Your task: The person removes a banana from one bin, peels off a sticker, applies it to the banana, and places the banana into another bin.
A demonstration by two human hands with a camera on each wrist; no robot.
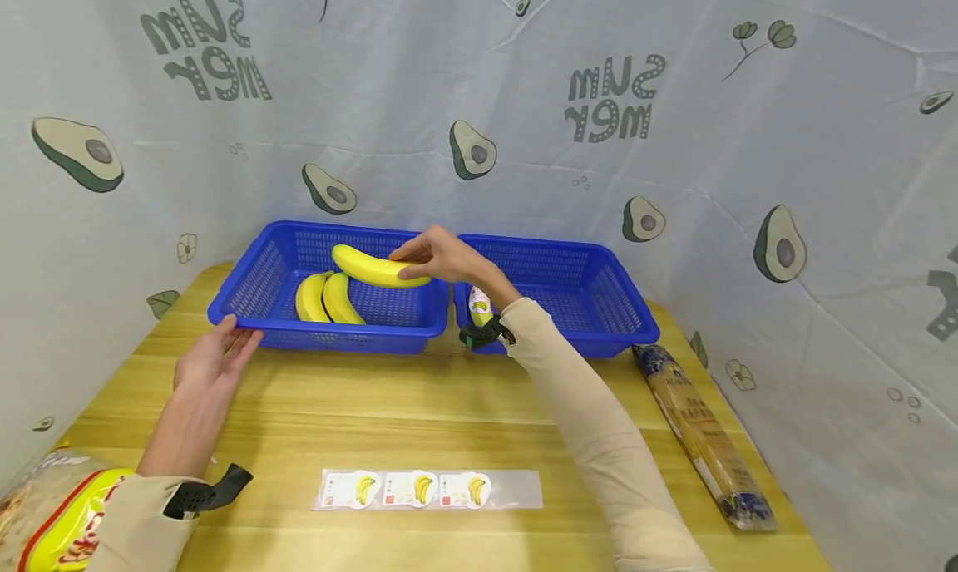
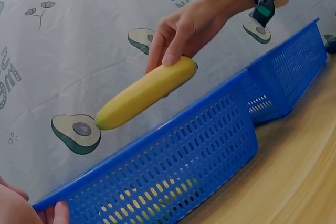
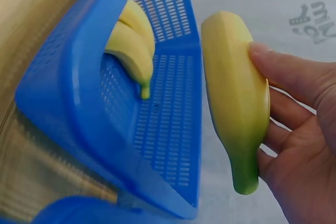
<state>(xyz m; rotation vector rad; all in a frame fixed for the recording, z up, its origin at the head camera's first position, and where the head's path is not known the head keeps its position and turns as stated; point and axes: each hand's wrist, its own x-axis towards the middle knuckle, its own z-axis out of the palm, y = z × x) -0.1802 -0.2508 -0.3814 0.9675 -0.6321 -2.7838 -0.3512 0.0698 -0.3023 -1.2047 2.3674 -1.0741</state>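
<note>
My right hand (image 1: 449,258) pinches a single banana (image 1: 374,269) between thumb and fingers, above the left blue basket (image 1: 325,334). In the right wrist view, the banana (image 3: 231,93) has its green stem end pointing down, near the palm. Two more bananas (image 1: 340,299) lie side by side inside that basket. My left hand (image 1: 212,357) grips the basket's front left corner, with fingers (image 2: 61,212) over the rim in the left wrist view.
A second blue basket (image 1: 557,336) stands to the right, with a labelled banana (image 1: 480,304) inside. A strip of banana stickers (image 1: 419,489) lies in front. Long packaged noodles (image 1: 703,435) lie at right, and a plastic food bag (image 1: 63,505) at front left. A printed curtain (image 1: 539,181) hangs behind.
</note>
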